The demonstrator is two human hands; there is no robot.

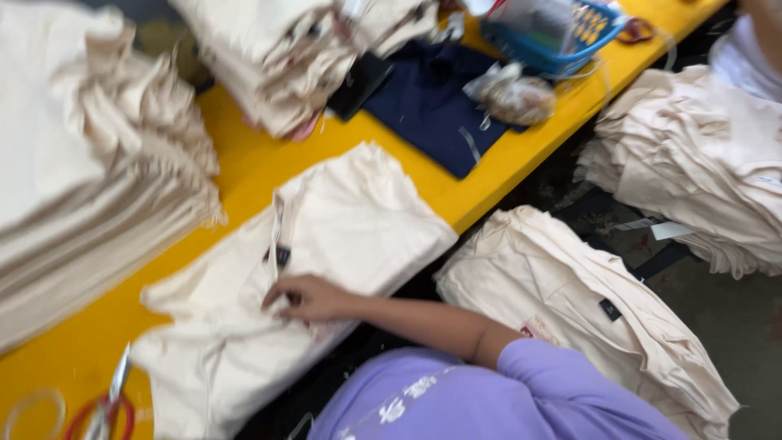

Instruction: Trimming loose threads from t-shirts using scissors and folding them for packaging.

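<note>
My right hand (314, 297) lies on a cream folded garment (358, 220) spread on the yellow table (244, 163), its fingers curled into the fabric just below a small dark label (283, 256). The forearm runs back to my purple sleeve (538, 367) at the bottom of the view. My left hand is out of sight. The picture is blurred, so the finger grip is not sharp.
Tall stacks of cream cloth stand at the left (81, 187) and top (277, 49). Red-handled scissors (110, 403) lie at the lower left. A navy cloth (432, 106), a plastic bag (513, 96) and a blue basket (562, 41) sit further up. Cream piles (570, 301) (692, 155) lie beside the table.
</note>
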